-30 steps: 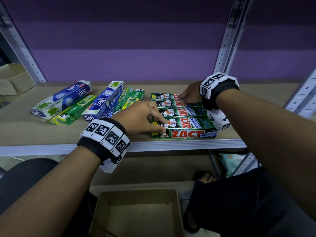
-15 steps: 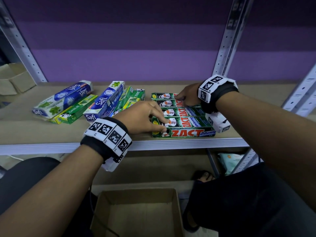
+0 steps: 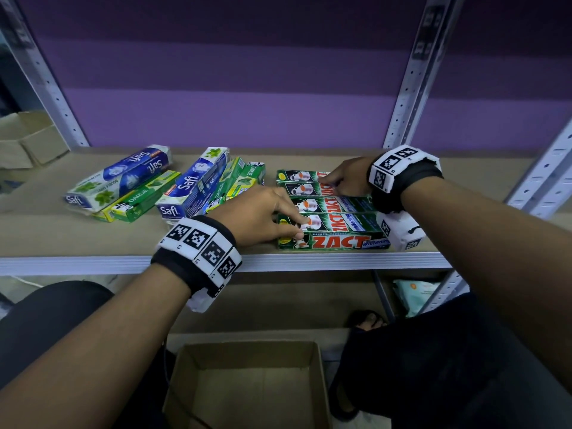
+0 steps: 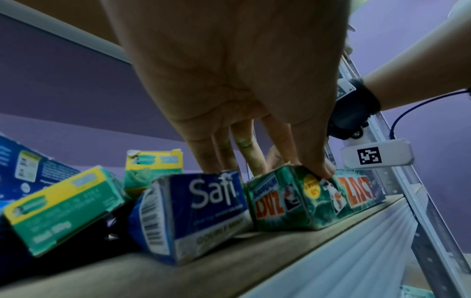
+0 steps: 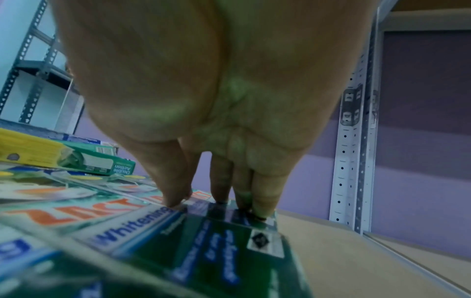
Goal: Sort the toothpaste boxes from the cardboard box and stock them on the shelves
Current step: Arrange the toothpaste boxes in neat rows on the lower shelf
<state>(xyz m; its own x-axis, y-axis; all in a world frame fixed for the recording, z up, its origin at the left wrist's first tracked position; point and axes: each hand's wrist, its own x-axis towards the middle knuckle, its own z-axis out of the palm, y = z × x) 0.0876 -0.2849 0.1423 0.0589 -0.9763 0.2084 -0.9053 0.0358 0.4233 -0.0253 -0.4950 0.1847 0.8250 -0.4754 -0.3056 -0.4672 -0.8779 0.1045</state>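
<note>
Several green ZACT toothpaste boxes (image 3: 337, 241) lie side by side, flat, on the right part of the shelf (image 3: 93, 243). My left hand (image 3: 297, 227) rests on the left end of the front boxes, fingers straight on top and thumb against the front box's edge (image 4: 321, 173). My right hand (image 3: 337, 182) presses straight fingertips (image 5: 262, 209) on top of the far ZACT boxes. Blue Safi boxes (image 3: 123, 178) and green-yellow Darlie boxes (image 3: 142, 199) lie loosely mixed on the left. The open cardboard box (image 3: 247, 356) sits below, between my knees.
Grey perforated uprights (image 3: 411, 72) stand at the shelf's right end, close to my right wrist. A purple wall backs the shelf. A pale packet (image 3: 414, 294) lies on the lower shelf at right. Another cardboard box (image 3: 28, 137) sits at far left.
</note>
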